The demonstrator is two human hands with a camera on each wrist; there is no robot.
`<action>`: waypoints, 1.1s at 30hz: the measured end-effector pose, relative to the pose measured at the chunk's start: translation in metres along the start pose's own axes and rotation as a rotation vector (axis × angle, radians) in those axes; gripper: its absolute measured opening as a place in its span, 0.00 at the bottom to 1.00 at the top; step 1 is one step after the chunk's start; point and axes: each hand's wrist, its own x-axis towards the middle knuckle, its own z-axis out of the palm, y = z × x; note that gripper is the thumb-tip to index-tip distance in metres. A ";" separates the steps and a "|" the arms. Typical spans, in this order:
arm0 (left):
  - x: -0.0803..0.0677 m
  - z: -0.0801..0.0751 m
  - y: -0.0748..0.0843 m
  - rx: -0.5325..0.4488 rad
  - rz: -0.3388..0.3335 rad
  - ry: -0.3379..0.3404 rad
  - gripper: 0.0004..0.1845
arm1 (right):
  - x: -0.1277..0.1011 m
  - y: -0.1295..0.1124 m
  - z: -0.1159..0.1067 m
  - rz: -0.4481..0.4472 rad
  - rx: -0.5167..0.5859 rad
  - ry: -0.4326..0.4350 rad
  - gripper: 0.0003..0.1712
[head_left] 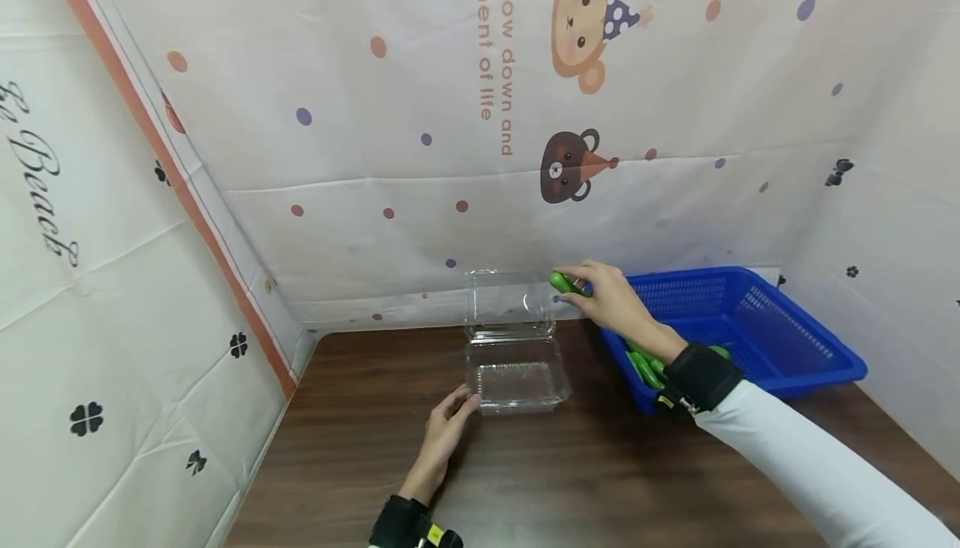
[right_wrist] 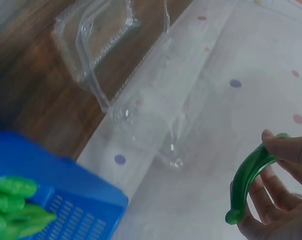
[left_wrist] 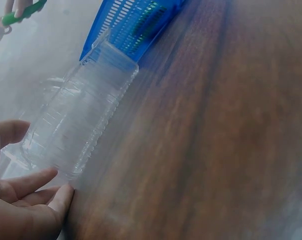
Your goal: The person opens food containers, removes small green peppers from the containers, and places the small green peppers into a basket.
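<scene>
Head view: draped all round, a soft white cloth backdrop creased in folds, printed with small dots, lettering and two cartoon animals. Below it, a dark brown wooden table with a fine streaked grain. At the right rear corner, a rectangular blue plastic basket, walls pierced with rows of small slots, holding a few slim green pods at its near left end. Just left of the basket, a clear plastic clamshell box, thin and glossy with ribbed edges, lid hinged up and standing upright against the backdrop, tray resting on the table.

Right hand raised above the gap between box lid and basket, fingers and thumb curled round a curved green pod; smooth, shiny, crescent-shaped in the right wrist view, held clear of both box and basket.

Left hand flat on the table at the tray's near left corner, fingers relaxed and nearly straight, fingertips touching the ribbed rim.
</scene>
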 end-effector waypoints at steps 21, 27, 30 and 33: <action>-0.002 -0.003 -0.001 0.012 0.001 0.002 0.35 | -0.009 0.027 -0.069 0.017 -0.052 0.180 0.23; 0.000 -0.002 -0.004 0.019 -0.004 0.010 0.35 | -0.016 0.030 -0.072 0.016 -0.058 0.196 0.24; -0.001 -0.001 -0.003 0.017 -0.003 0.011 0.35 | -0.018 0.030 -0.074 0.028 -0.060 0.200 0.24; -0.002 -0.002 -0.001 0.016 0.000 0.011 0.34 | -0.020 0.032 -0.077 0.036 -0.057 0.202 0.24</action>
